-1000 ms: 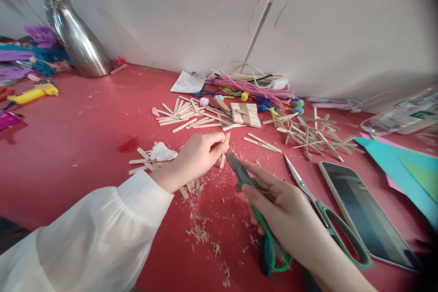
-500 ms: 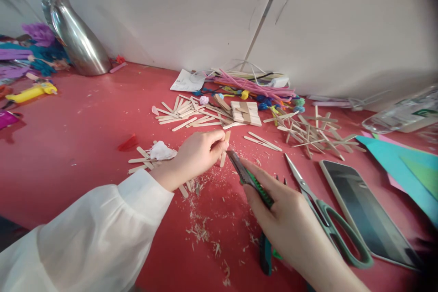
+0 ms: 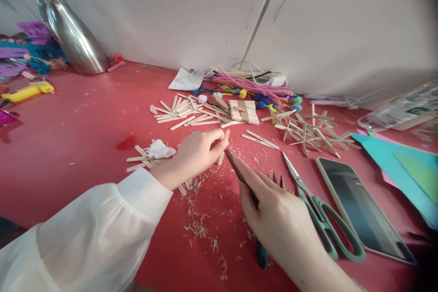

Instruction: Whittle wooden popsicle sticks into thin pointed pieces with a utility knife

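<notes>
My left hand [image 3: 201, 150] is closed around a wooden craft stick [image 3: 226, 135], whose tip pokes up past the thumb. In my right hand [image 3: 277, 210] is a utility knife [image 3: 236, 166], its blade end close to the held stick; the fingers cover most of the handle. I cannot tell whether blade and stick touch. Thin wood shavings [image 3: 196, 228] are scattered on the red table [image 3: 112, 155] below. Partly under my right hand lies a dark tool with a teal handle [image 3: 262, 255].
Green-handled scissors [image 3: 318, 212] and a phone [image 3: 362, 210] lie to the right, near coloured paper [image 3: 404, 164]. Loose craft sticks [image 3: 308, 130] and a bound stick bundle [image 3: 251, 112] are behind my hands. A steel jug [image 3: 73, 36] stands back left by the wall.
My right hand has turned over the knife, so less of its green handle shows. The left hand keeps its grip on the stick; the whole view has shifted slightly.
</notes>
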A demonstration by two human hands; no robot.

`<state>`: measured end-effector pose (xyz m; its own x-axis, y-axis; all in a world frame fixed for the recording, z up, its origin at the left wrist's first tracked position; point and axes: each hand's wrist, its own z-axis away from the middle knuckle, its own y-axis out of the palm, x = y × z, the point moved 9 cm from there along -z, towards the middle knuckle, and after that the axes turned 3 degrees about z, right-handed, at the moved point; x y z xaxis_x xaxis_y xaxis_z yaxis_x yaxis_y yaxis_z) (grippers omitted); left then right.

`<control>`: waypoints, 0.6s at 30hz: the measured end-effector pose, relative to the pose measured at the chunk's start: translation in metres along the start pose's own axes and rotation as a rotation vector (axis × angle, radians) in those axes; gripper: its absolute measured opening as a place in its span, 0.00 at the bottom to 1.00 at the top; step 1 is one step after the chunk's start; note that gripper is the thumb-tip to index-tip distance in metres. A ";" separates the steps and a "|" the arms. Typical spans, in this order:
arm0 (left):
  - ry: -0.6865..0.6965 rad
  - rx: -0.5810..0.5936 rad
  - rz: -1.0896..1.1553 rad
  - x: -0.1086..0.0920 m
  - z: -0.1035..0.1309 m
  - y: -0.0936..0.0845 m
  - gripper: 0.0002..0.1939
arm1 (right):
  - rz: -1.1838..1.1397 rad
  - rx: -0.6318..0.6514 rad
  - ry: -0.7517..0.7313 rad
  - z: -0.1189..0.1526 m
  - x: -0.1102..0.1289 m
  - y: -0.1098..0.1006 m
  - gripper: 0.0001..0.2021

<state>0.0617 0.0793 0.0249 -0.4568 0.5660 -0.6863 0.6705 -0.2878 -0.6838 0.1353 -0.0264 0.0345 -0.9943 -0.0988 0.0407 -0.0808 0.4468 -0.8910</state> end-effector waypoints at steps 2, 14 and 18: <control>0.004 -0.010 -0.006 -0.001 -0.001 0.000 0.15 | 0.106 -0.007 -0.059 0.001 0.007 -0.001 0.21; 0.036 0.003 -0.005 0.002 0.000 0.001 0.12 | 0.404 0.012 -0.190 0.007 0.024 -0.009 0.24; 0.082 -0.044 0.025 0.000 -0.001 -0.002 0.13 | 0.298 -0.029 -0.159 0.004 0.018 -0.012 0.21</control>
<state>0.0609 0.0808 0.0263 -0.3912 0.6212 -0.6790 0.7070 -0.2695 -0.6539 0.1190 -0.0369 0.0438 -0.9514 -0.0967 -0.2924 0.2071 0.5018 -0.8398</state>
